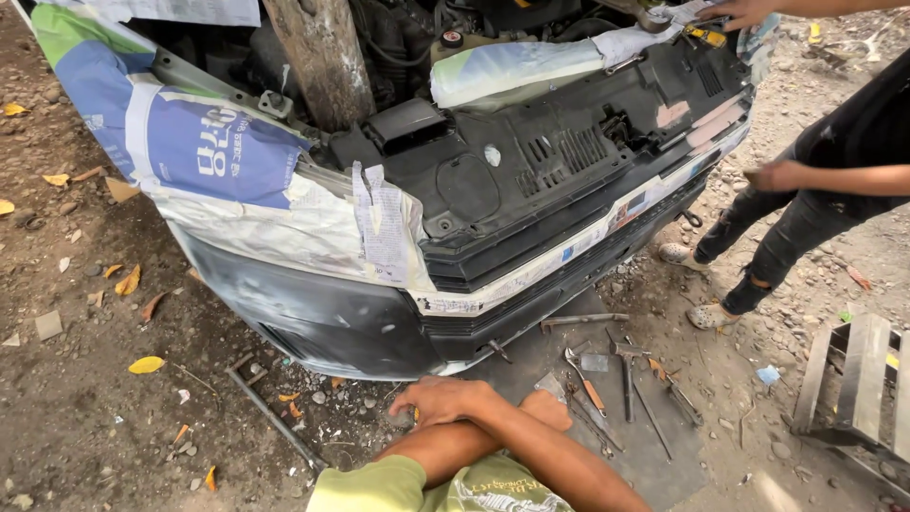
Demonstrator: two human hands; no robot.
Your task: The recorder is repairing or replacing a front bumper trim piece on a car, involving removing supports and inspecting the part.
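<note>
Right hand (436,398) is rested on gravel, fingers curled loosely, nothing grasped. Left hand (548,410) is half hidden by the forearm; its grip cannot be told. Masked bumper (322,318) hangs at 12 o'clock and could sag onto the knuckles. Loose pliers (583,377) at 3 o'clock could jab.

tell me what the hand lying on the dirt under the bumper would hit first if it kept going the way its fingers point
The hand points left along the ground. First in that line are small stones, then the thin metal rod. Depth is hard to judge.
</note>
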